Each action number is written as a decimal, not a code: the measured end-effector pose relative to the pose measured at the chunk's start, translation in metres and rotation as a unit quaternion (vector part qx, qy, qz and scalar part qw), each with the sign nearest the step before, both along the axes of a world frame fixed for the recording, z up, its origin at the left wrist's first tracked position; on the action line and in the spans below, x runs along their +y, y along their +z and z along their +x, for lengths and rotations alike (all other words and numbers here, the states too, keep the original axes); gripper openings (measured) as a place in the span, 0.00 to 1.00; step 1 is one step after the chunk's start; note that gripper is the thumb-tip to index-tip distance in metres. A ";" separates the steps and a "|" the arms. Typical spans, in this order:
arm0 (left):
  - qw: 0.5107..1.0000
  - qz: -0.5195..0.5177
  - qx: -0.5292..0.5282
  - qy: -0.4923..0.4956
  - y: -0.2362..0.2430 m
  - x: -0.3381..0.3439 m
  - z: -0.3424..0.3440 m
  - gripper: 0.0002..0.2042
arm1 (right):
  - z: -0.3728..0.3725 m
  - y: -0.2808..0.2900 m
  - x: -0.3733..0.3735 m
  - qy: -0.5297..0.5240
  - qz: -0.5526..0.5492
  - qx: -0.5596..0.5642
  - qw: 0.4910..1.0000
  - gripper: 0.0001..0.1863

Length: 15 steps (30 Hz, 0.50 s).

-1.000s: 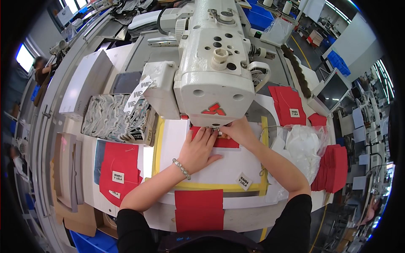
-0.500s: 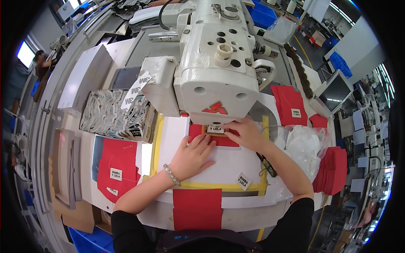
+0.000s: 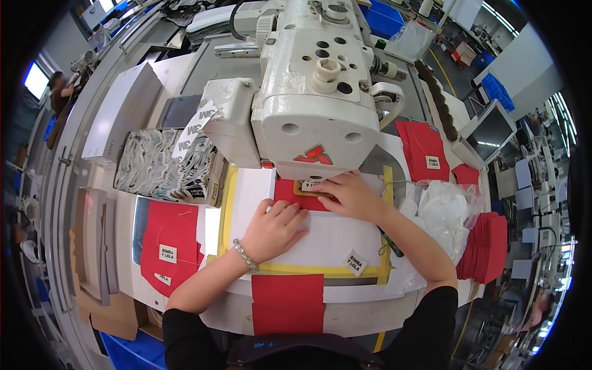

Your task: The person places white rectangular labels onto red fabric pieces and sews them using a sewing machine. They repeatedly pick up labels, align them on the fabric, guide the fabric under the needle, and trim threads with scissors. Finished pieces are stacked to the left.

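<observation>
Under the head of a white sewing machine (image 3: 320, 126), a red fabric piece (image 3: 285, 190) lies on a white sheet (image 3: 333, 239). On this fabric sits a small brownish frame with a pale printed label (image 3: 308, 184) in it. My right hand (image 3: 354, 196) reaches in from the right, index fingertip on the label and thumb spread apart at the frame's near edge; it partly covers both. My left hand (image 3: 277, 227) rests on the white sheet by the fabric's near left corner, fingers loosely bent, thumb apart, holding nothing visible.
A loose label (image 3: 354, 263) lies near the yellow tape. Red pieces (image 3: 287, 305) hang at the front edge; others (image 3: 169, 240) lie left, and a stack (image 3: 484, 246) right. A box of folded labels (image 3: 166, 163) stands left, a plastic bag (image 3: 444, 213) right. Dark-handled snips (image 3: 392, 243) lie below my right wrist.
My right hand has moved slightly left, covering more of the label. My left hand has drawn back off the red fabric to the left, its fingers more bent. The view has shifted slightly.
</observation>
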State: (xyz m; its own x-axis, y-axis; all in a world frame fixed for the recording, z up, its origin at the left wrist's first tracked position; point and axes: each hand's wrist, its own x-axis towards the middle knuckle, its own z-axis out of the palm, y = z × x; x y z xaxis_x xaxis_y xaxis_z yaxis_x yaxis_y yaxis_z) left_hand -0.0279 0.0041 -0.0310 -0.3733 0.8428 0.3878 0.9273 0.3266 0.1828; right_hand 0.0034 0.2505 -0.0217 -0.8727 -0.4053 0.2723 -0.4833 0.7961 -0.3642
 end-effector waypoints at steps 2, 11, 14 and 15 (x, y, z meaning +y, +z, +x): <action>1.000 0.006 -0.003 -0.001 -0.002 -0.001 -0.001 0.19 | -0.002 -0.004 -0.003 0.005 0.003 0.012 1.000 0.13; 0.998 0.053 -0.010 -0.016 -0.002 0.000 -0.002 0.15 | 0.004 -0.003 -0.010 0.000 0.028 0.041 0.999 0.20; 0.998 0.057 -0.014 -0.015 0.000 0.000 -0.002 0.15 | 0.001 -0.006 0.002 0.039 0.081 0.065 0.994 0.23; 0.998 0.057 -0.015 -0.017 0.000 0.000 -0.002 0.14 | 0.000 -0.008 0.005 0.054 0.106 0.075 0.990 0.23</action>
